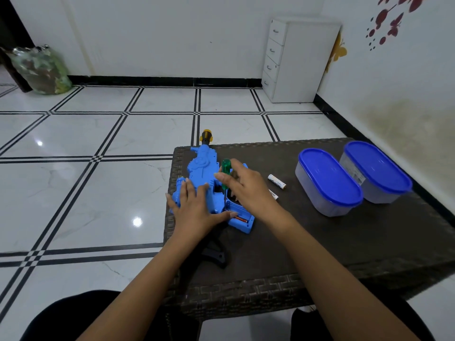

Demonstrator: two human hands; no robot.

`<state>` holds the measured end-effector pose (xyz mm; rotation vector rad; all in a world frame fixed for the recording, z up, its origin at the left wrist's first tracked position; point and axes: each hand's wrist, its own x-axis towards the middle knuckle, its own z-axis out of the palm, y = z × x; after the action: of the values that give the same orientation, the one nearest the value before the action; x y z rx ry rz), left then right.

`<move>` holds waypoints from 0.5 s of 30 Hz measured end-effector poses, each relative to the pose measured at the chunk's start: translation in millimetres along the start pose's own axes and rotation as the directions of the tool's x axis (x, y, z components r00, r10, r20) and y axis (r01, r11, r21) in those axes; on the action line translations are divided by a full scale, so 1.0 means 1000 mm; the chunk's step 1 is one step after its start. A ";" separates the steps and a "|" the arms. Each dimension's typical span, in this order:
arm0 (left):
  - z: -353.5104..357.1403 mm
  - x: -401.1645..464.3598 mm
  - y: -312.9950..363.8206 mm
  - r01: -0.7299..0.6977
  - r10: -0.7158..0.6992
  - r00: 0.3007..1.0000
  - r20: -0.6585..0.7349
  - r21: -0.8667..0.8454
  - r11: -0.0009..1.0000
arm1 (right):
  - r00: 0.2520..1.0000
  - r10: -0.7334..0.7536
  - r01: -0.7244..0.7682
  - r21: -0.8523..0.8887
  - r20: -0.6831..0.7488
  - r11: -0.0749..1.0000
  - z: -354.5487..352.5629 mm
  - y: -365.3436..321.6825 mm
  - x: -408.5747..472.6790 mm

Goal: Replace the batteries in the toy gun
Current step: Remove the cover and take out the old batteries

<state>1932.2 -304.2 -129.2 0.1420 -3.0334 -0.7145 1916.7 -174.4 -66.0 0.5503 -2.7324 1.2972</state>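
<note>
A blue toy gun (200, 168) with a yellow muzzle and a black stock lies on the left part of a dark woven table (307, 242). My left hand (195, 209) lies flat on its body, pressing it down. My right hand (248, 190) grips a green-handled screwdriver (226, 172) held upright, its shaft pointing down into the gun beside the open battery compartment (242, 219), where a battery shows. Two white batteries (277, 181) lie loose on the table just right of my right hand.
Two clear tubs with blue lids (328, 179) stand at the table's right. Beyond is a white tiled floor, a white drawer unit (295, 60) in the corner and a plastic bag (41, 68) at the far left. My knees are under the table's near edge.
</note>
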 end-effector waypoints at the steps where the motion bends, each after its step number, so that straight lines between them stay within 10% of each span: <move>1: 0.000 0.000 0.000 0.000 0.000 1.000 0.000 -0.003 1.000 | 1.000 0.007 -0.006 -0.022 0.012 1.000 -0.001 0.001 0.001; 15: 0.000 -0.002 0.000 -0.017 0.017 1.000 0.008 -0.005 1.000 | 0.995 -0.092 0.090 -0.057 -0.040 0.994 -0.011 -0.020 0.001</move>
<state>1934.2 -303.9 -129.5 0.1135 -3.0365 -0.7233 1921.7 -178.3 -44.1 0.6271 -2.6657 1.1950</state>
